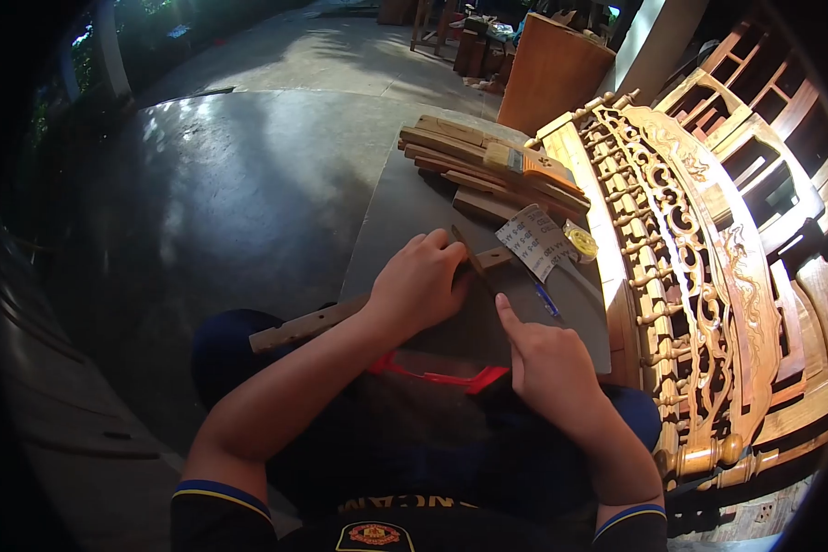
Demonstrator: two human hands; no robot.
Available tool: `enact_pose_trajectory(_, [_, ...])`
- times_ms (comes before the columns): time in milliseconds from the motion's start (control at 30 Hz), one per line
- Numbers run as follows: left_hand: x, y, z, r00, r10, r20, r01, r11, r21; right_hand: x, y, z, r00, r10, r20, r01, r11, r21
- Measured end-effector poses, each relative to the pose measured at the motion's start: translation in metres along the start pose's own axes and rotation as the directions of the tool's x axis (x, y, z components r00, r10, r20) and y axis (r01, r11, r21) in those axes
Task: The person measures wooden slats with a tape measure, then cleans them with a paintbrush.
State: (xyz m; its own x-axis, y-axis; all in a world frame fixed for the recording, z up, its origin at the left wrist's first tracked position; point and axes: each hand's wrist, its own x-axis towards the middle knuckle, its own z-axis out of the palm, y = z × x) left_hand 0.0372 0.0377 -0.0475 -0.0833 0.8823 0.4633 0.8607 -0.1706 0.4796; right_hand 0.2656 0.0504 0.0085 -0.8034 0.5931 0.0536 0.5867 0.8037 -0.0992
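My left hand [420, 283] presses down on a long narrow wooden strip [308, 326] that lies across a grey board [405, 216] on my lap. My right hand [550, 361] grips a thin dark tool [470, 257], a blade or chisel, whose tip rests against the strip just beside my left fingers. A blue pen [546, 300] lies on the board close to my right hand.
At the board's far end are a stack of wood pieces [474, 166], a paintbrush [531, 162], a folded sheet of sandpaper [535, 239] and a small yellow tape measure [580, 241]. A carved wooden furniture panel [685, 267] stands along the right. Wet concrete floor [221, 184] spreads to the left.
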Motion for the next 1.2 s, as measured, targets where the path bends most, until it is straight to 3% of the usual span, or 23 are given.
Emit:
enact_pose_trajectory(233, [0.001, 0.004, 0.001, 1.000, 0.005, -0.022, -0.005, 1.000, 0.014, 0.029, 0.013, 0.022, 0.990, -0.061, -0.129, 0.057, 0.998, -0.030])
enact_pose_trajectory(333, [0.002, 0.003, 0.001, 1.000, -0.016, -0.012, 0.016, 1.000, 0.006, -0.003, 0.008, -0.001, 0.999, -0.034, -0.012, 0.035, 0.999, 0.011])
enact_pose_trajectory(433, [0.003, 0.001, 0.001, 1.000, 0.001, -0.017, -0.001, 1.000, -0.008, 0.002, 0.009, 0.002, 1.000, -0.010, -0.023, 0.011, 0.999, 0.032])
enact_pose_trajectory(533, [0.002, 0.000, 0.003, 1.000, 0.001, -0.015, -0.001, 1.000, 0.000, 0.038, 0.014, 0.030, 0.987, -0.043, -0.153, 0.044, 0.999, 0.006])
enact_pose_trajectory(767, [0.002, 0.002, 0.000, 0.999, -0.011, -0.034, 0.011, 1.000, 0.004, -0.002, 0.005, -0.001, 1.000, 0.025, -0.001, -0.024, 0.999, 0.047])
enact_pose_trajectory(967, [0.002, 0.004, 0.001, 0.999, -0.036, -0.008, 0.036, 0.999, -0.015, 0.035, 0.017, 0.030, 0.982, -0.084, -0.168, 0.081, 0.996, -0.028])
enact_pose_trajectory(1067, [0.001, 0.006, -0.001, 0.999, -0.035, -0.003, 0.035, 0.999, 0.007, 0.002, 0.007, 0.007, 0.999, -0.020, -0.040, 0.020, 1.000, 0.009])
enact_pose_trajectory(1200, [0.002, 0.003, 0.003, 0.999, -0.019, -0.037, 0.019, 1.000, -0.004, 0.015, 0.012, 0.016, 0.993, -0.040, -0.114, 0.045, 0.998, 0.040])
